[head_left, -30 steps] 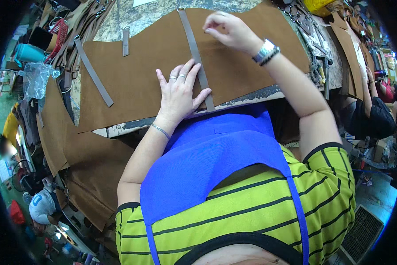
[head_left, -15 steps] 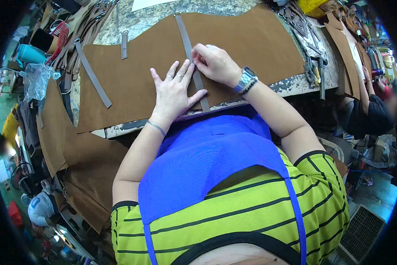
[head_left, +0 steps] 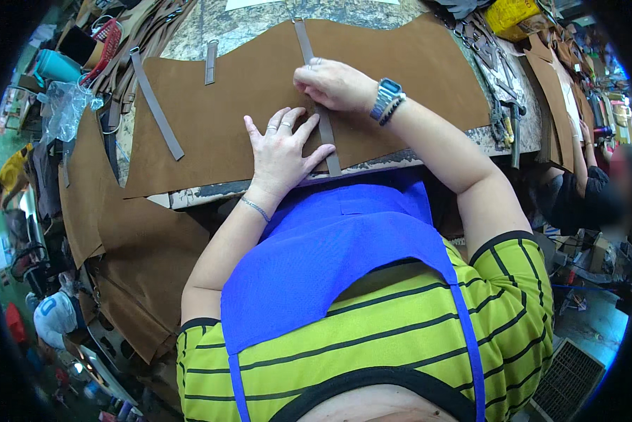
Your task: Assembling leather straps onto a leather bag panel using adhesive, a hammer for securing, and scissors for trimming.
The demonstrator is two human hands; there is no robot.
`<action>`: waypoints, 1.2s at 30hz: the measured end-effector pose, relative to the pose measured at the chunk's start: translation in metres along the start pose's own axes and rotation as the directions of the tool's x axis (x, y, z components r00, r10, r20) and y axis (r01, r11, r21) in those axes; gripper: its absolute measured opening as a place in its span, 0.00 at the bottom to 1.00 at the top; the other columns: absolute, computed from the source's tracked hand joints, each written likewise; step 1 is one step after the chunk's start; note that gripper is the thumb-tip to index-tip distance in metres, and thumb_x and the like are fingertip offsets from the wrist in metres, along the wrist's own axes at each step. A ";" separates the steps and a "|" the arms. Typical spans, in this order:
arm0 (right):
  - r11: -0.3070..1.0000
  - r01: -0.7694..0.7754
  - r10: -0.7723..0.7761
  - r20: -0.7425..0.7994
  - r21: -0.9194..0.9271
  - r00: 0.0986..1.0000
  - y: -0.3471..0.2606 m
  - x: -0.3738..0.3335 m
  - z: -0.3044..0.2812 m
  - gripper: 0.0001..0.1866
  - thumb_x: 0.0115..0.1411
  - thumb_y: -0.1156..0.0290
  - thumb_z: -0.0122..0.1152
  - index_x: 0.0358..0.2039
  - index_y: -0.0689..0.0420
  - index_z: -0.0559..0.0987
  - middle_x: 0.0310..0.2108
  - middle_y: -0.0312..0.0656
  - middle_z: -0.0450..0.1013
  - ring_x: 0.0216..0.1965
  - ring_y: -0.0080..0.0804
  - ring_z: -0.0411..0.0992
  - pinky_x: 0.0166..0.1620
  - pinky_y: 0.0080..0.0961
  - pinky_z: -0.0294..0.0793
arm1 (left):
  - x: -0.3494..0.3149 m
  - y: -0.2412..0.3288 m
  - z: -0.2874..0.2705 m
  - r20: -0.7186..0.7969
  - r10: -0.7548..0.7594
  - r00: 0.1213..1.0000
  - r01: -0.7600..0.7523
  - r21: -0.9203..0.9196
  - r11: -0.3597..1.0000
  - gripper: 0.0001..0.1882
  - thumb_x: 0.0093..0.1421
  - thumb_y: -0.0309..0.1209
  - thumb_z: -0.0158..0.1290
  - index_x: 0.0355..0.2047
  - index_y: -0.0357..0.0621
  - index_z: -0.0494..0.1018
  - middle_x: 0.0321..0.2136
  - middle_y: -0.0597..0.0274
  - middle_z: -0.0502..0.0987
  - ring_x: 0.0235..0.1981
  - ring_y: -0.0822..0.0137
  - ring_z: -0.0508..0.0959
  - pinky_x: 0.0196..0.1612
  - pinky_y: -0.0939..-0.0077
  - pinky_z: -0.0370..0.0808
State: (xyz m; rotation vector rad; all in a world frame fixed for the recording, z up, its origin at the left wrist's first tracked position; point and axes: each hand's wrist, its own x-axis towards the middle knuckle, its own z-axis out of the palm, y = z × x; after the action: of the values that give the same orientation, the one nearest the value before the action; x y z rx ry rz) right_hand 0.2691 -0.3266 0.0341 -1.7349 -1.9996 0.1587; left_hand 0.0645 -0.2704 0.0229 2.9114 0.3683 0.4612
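Note:
A large brown leather panel [head_left: 245, 84] lies spread on the worktable. Across its middle runs a narrow grey-brown strap [head_left: 303, 42] with a metal fitting at the far end. My left hand [head_left: 281, 148] rests flat on the leather, fingers spread, with its index finger and thumb against the strap. My right hand [head_left: 338, 86] is closed over the strap farther up, its fingers curled under; whatever they pinch is hidden. Left of my hands, a longer loose strap [head_left: 155, 105] slants over the leather, and a short strap [head_left: 211, 63] sits near the far edge.
Bundled straps [head_left: 122, 84] and a teal bottle [head_left: 57, 67] are at far left. More straps with metal hardware [head_left: 499, 77] lie at right, near a yellow bag [head_left: 511, 17]. Brown leather sheets [head_left: 140, 267] hang off the left side. Another person's arm [head_left: 581, 151] shows at far right.
My right hand has moved a little left and farther up the strap. My left hand stays by the strap. The whole view has shifted slightly.

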 end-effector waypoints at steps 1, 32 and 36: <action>1.000 0.002 -0.002 0.001 -0.003 1.000 0.005 0.004 0.000 0.06 0.55 0.76 0.55 0.33 0.55 0.70 0.29 0.43 0.70 0.35 0.44 0.70 0.41 0.37 0.71 | 0.000 0.000 0.000 -0.004 0.000 1.000 0.000 0.000 1.000 0.29 0.52 0.59 0.54 0.50 0.59 0.74 0.52 0.65 0.71 0.57 0.64 0.67 0.57 0.23 0.46; 0.401 -0.913 0.784 -0.544 0.077 0.298 0.162 -0.318 -0.161 0.17 0.58 0.56 0.61 0.42 0.54 0.80 0.38 0.48 0.78 0.38 0.35 0.77 0.44 0.31 0.73 | -0.014 -0.201 -0.040 0.058 -0.754 0.654 0.686 0.374 0.624 0.50 0.54 0.72 0.35 0.68 0.54 0.47 0.68 0.51 0.47 0.69 0.52 0.47 0.61 0.30 0.43; 0.213 -0.959 0.634 -0.721 -0.186 0.281 0.156 -0.296 -0.153 0.22 0.59 0.54 0.57 0.49 0.55 0.76 0.47 0.54 0.73 0.49 0.46 0.72 0.52 0.40 0.68 | -0.025 -0.241 -0.040 -0.117 -0.738 0.664 0.714 0.390 0.581 0.40 0.61 0.63 0.36 0.62 0.46 0.59 0.60 0.47 0.63 0.59 0.48 0.67 0.56 0.46 0.65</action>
State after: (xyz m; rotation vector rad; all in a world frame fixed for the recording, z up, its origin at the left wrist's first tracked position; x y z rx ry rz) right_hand 0.4979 -0.6150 0.0234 -2.7665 -0.4343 -0.6398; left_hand -0.0229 -0.0422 0.0037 2.7399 1.7576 0.1589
